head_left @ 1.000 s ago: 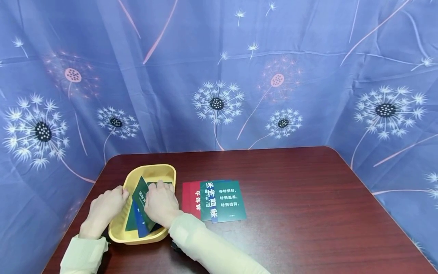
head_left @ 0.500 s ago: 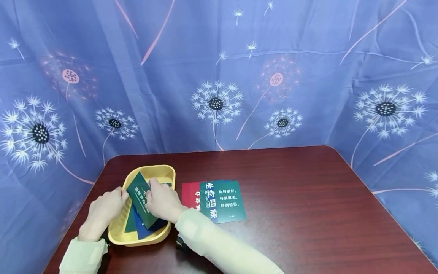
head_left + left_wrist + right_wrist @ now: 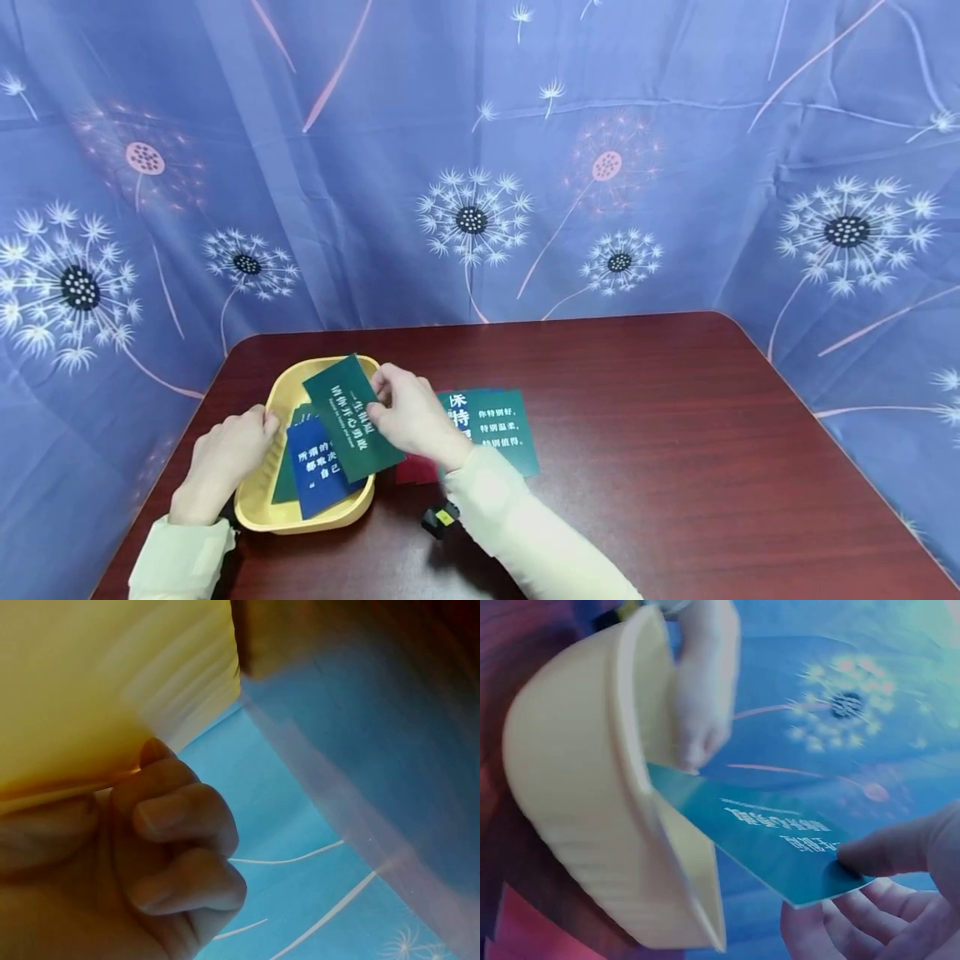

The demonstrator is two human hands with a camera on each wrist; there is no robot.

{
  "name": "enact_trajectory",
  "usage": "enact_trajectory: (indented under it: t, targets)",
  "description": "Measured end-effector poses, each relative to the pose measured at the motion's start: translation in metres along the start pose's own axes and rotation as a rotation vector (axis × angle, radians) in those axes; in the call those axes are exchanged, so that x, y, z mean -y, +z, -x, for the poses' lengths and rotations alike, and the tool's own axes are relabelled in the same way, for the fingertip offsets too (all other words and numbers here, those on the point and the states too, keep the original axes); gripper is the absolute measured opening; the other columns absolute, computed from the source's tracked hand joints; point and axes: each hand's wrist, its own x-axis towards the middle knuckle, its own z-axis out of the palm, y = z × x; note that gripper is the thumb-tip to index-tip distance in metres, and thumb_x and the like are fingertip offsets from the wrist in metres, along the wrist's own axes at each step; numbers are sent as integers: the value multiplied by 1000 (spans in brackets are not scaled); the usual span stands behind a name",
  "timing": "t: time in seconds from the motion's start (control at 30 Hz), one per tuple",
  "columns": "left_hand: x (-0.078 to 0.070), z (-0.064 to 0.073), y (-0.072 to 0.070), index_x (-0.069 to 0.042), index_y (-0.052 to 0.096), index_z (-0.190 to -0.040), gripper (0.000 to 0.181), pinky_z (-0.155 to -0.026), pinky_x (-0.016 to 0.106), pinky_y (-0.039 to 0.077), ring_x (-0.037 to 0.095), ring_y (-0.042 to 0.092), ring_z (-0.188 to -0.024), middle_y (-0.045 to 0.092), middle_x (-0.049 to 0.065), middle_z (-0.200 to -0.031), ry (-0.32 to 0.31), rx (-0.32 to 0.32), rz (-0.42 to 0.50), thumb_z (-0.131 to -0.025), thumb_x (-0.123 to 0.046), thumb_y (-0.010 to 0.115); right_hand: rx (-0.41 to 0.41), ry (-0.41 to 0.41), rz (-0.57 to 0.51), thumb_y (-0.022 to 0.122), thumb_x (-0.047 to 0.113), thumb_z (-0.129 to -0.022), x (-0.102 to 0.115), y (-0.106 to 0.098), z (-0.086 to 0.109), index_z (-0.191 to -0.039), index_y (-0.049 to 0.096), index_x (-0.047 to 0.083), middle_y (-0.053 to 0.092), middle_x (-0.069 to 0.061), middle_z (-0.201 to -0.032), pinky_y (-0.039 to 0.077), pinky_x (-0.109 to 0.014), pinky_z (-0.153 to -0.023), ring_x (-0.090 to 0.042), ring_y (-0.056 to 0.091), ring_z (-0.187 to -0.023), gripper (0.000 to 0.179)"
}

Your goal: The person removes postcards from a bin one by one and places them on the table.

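Note:
My right hand (image 3: 416,415) pinches a green card (image 3: 347,421) with white lettering, thumb on top and fingers beneath in the right wrist view. The card is tilted over the right rim of a yellow basin (image 3: 262,521). At the basin's left rim, my left hand (image 3: 228,454) grips the edge; its curled fingers (image 3: 187,881) show in the left wrist view. Inside the basin lie a blue card (image 3: 318,487) with white text and other green cards (image 3: 285,482), partly covered.
Right of the basin, overlapping cards lie on the dark red table (image 3: 660,467): a green card (image 3: 517,433), a blue strip of lettering and a red card (image 3: 412,471), partly behind my right hand. A blue dandelion-patterned cloth (image 3: 375,167) hangs behind the table.
My right hand has lifted the green card up and to the right, from inside the basin to over its right rim. More of the blue card shows. The left hand stays on the rim.

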Motion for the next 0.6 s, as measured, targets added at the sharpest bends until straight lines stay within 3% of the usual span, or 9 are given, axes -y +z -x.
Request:
enact_trajectory:
  t: [0.17, 0.33, 0.6]
  targets:
    - [-1, 0, -1, -4, 54, -82, 36, -54, 55, 42, 42, 57, -63, 58, 25, -75, 3, 6, 2, -101, -24, 33, -33, 20, -91, 62, 5, -83, -9, -30, 9, -82, 53, 15, 50, 3, -60, 39, -28, -56, -12, 46, -50, 13]
    - [-1, 0, 0, -3, 55, -83, 36, -54, 55, 42, 42, 57, -63, 58, 24, -74, 1, 6, 1, -102, -25, 33, -21, 54, -182, 60, 7, -89, -22, -59, 17, -82, 57, 11, 48, 0, -54, 42, -28, -48, -16, 51, -42, 9]
    - [-1, 1, -1, -5, 53, -81, 37, -54, 54, 42, 36, 55, -61, 56, 19, -71, -7, 21, 0, -102, -25, 32, -44, 152, -278, 64, 7, -91, -55, -91, 30, -89, 63, 6, 59, -5, -71, 48, -35, -47, -16, 51, -48, 3]
